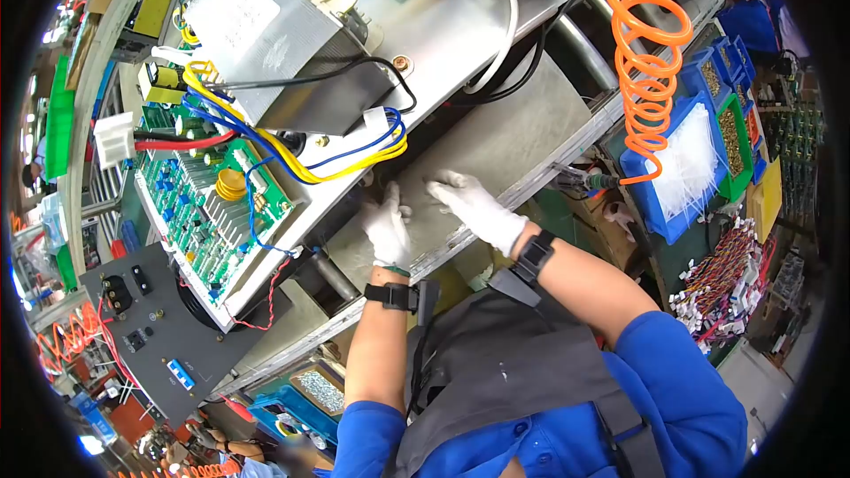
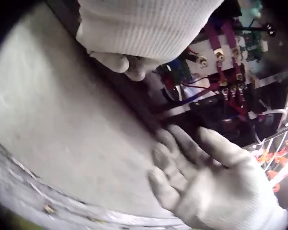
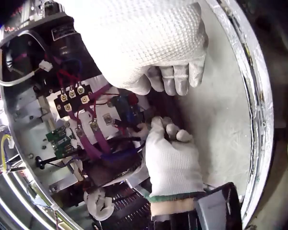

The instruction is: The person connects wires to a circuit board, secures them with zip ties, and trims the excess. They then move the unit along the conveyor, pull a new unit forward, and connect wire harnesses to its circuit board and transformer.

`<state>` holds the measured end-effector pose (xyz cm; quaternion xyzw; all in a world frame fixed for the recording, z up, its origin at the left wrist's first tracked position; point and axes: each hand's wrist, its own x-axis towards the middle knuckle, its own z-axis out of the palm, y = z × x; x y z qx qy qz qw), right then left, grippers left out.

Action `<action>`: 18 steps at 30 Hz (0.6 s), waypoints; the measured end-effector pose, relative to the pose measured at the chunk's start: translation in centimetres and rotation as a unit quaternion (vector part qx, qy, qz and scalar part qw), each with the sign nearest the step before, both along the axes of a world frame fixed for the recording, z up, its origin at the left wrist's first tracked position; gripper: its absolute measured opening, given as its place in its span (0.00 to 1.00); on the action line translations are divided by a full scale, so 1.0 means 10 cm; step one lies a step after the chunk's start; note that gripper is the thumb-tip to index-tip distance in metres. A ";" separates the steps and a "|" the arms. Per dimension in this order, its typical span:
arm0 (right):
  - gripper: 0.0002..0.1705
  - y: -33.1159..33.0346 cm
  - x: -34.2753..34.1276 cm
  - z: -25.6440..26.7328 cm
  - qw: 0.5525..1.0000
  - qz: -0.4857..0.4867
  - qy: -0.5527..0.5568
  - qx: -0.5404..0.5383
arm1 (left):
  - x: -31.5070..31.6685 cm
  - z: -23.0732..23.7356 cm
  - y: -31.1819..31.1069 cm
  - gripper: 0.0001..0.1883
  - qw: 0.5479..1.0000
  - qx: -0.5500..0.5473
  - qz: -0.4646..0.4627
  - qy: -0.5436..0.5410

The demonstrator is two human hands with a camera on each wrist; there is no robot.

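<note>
Spanning the upper left of the head view, an open metal chassis [image 1: 447, 57] lies with its long edge running obliquely from lower left to upper right. Below that edge extends the grey counter [image 1: 536, 128]. The chassis carries a finned metal block [image 1: 305, 53] and, left of it, a green circuit board [image 1: 212, 221]. Both gloved hands are over the counter, with the chassis beyond them; the left hand [image 1: 387, 228] is nearer its opening, and the right hand [image 1: 478, 205] lies farther along the counter. The right fingers are relaxed and hold nothing; the left are loosely bent, with nothing visibly held, though fingertip contact cannot be told. Inside the opening are purple strips [image 3: 92, 149] and small terminals [image 3: 80, 90].
</note>
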<state>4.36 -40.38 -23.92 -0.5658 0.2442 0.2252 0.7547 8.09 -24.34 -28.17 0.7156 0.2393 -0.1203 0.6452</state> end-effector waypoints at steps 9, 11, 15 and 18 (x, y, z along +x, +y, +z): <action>0.15 0.07 -0.09 -0.06 0.990 -0.003 0.022 0.140 | -0.56 0.62 0.10 0.12 0.854 0.247 -0.335 -0.314; 0.14 -0.08 -0.16 0.10 0.986 -0.006 0.068 0.151 | -0.51 0.83 0.08 0.10 0.854 0.238 -0.366 -0.283; 0.18 -0.45 -0.28 0.26 0.990 0.023 0.008 0.140 | -0.41 0.97 -0.07 0.10 0.837 0.261 -0.405 -0.259; 0.17 -0.64 -0.25 0.75 0.978 0.149 -0.042 -0.136 | -0.38 1.01 -0.21 0.08 0.797 0.299 -0.426 -0.306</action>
